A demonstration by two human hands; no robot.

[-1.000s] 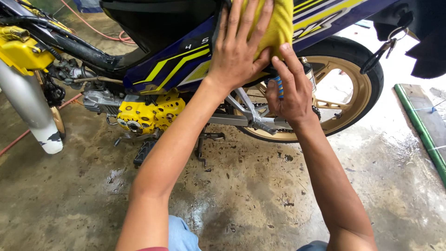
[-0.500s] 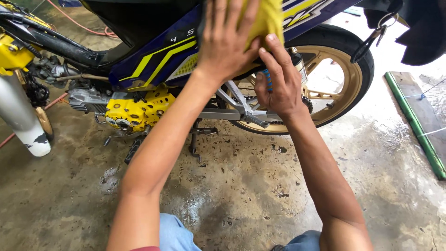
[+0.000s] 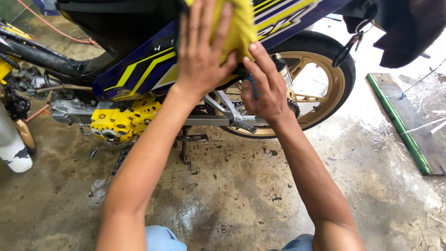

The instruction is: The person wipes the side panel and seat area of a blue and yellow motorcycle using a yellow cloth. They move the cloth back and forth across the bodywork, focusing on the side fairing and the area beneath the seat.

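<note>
My left hand (image 3: 200,56) lies flat, fingers spread wide, pressed on a yellow cloth (image 3: 234,28) against the side panel (image 3: 144,69) of the motorcycle. The cloth sits partly under the palm and partly free to its right, bunched, soft and fuzzy in look, running up out of frame at the top.

My right hand (image 3: 264,90) is just below and right of the cloth, fingers together and pointing up, the fingertips touching the cloth's lower edge. I cannot tell whether this hand grips anything; its palm faces the bike and hides what lies behind it. A blue coil spring (image 3: 253,87) shows at the hand's left edge.

Side panel: glossy dark blue plastic with yellow stripes, smooth, slanting upward to the right. Below it, a yellow engine cover (image 3: 121,122), hard, dotted with round holes. Grey metal frame tubes (image 3: 225,108) run under my hands.

Rear wheel (image 3: 325,69): black rubber tyre, gold spoked rim, directly behind the right hand. A black strap with a clip (image 3: 349,41) hangs above the tyre.

Floor (image 3: 241,186): rough concrete, wet, stained, with small dark debris. A flat board with a green edge (image 3: 403,122) lies well to the right. A white tube-like part (image 3: 13,151) stands at far left. An orange hose (image 3: 55,28) lies behind the bike.
</note>
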